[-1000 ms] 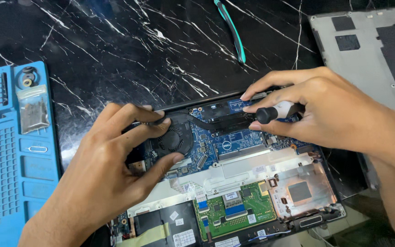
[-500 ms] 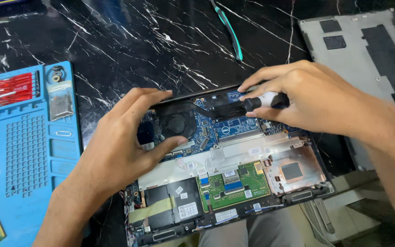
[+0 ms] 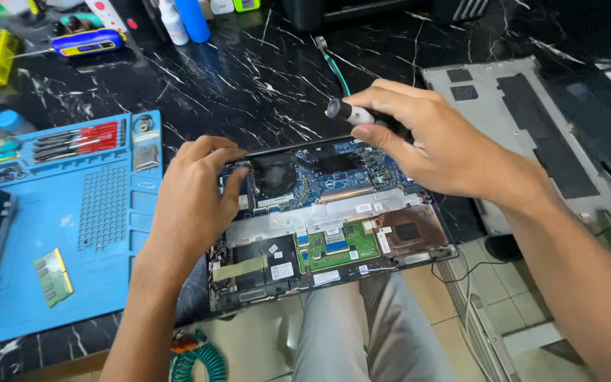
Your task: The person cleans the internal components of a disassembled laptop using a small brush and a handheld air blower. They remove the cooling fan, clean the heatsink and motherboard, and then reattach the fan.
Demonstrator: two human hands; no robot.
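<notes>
1. The right hand (image 3: 433, 145), at centre right of the frame, is closed around a screwdriver (image 3: 348, 112) with a white handle and black cap; the cap end points to the upper left and the tip is hidden under the fingers.
2. The left hand (image 3: 196, 205), at centre left, holds nothing: its fingers are spread and curled, the tips resting on the left edge of the opened laptop (image 3: 334, 219), just beside the round black fan (image 3: 275, 175).
3. The laptop lies at the near edge of the black marble table (image 3: 249, 78), its long axis left to right, slightly tilted; both hands are over its far half, the left one nearer the fan, the right one above the blue board (image 3: 341, 166).
4. Counted: one laptop, one fan, one screwdriver in hand, one grey bottom cover (image 3: 532, 134) at the right, one blue work mat (image 3: 72, 233) at the left carrying one green memory module (image 3: 54, 277).
</notes>
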